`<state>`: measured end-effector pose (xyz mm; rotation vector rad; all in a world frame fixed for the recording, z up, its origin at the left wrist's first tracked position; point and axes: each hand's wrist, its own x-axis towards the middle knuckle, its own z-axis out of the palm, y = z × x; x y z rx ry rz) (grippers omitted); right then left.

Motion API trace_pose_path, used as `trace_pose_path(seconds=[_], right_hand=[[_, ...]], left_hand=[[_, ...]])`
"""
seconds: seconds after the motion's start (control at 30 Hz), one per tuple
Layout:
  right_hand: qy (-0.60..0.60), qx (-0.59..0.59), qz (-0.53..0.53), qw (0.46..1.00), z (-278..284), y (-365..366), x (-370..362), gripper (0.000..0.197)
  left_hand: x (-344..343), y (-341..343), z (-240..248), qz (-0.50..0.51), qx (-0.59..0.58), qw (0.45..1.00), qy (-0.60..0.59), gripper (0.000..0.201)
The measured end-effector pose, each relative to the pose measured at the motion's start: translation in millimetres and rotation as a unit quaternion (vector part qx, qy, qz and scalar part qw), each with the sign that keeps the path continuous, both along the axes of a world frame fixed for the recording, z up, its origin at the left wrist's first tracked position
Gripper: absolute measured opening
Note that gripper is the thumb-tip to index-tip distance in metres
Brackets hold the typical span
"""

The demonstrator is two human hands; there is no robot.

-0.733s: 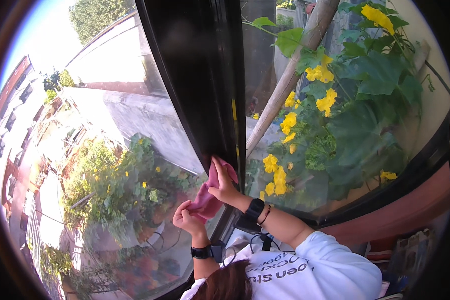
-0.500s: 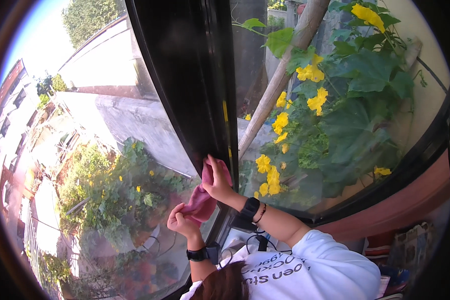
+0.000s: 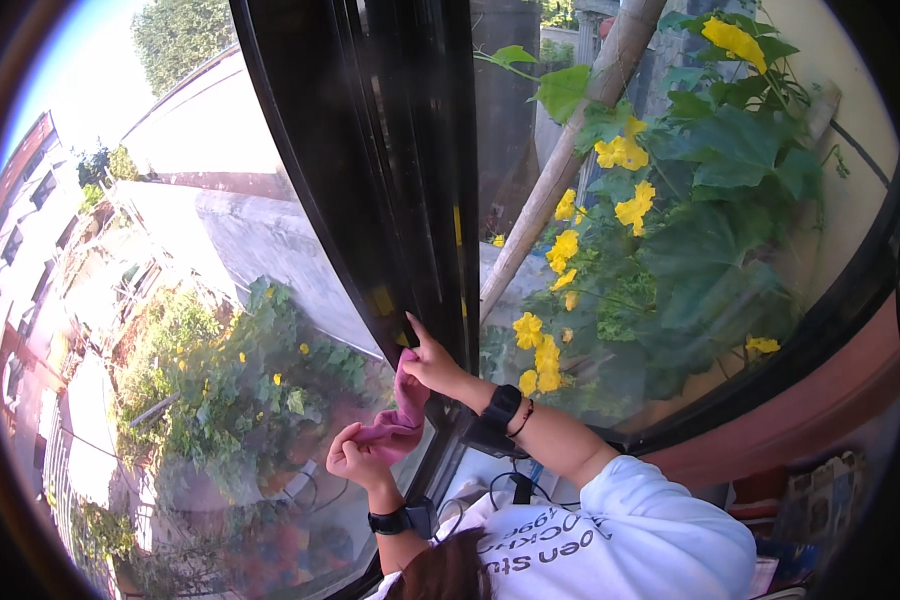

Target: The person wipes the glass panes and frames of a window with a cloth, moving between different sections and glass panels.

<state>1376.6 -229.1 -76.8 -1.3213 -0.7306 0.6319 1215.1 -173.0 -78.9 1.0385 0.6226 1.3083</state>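
Note:
A crumpled pink cloth [image 3: 398, 425] is stretched between my two hands in front of the window. My left hand [image 3: 354, 458], closed in a pinch, holds its lower left end against the view of the glass. Higher up, my right hand [image 3: 436, 366] grips the upper end, with its index finger stretched up toward the dark window frame [image 3: 370, 180]. The fingers beneath that hand are partly hidden. Both wrists wear black bands.
Window panes stand on both sides of the frame. Beyond them are yellow flowers [image 3: 632, 205], green leaves and a slanted wooden pole [image 3: 580, 150]. Black cables [image 3: 520, 480] lie near my chest. A reddish ledge [image 3: 770, 425] curves along the right, with stacked items below.
The cloth's upper part has come down off the frame and bunched under my right hand, whose index finger now sticks out. My left hand has shifted slightly left and down.

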Motion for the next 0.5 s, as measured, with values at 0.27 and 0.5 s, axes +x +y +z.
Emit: trace_pose_path(seconds=[0.27, 0.5], right_hand=[[-0.088, -0.073, 0.013, 0.993, 0.7, 1.7, -20.9, 0.084], [-0.069, -0.025, 0.063, 0.995, -8.2, 1.5, -36.6, 0.086]], left_hand=[[-18.2, -0.3, 3.7, 0.032, -0.003, 0.999, -0.003, 0.024], [-42.6, 8.1, -5.5, 0.062, 0.0, 0.997, 0.037, 0.024]])
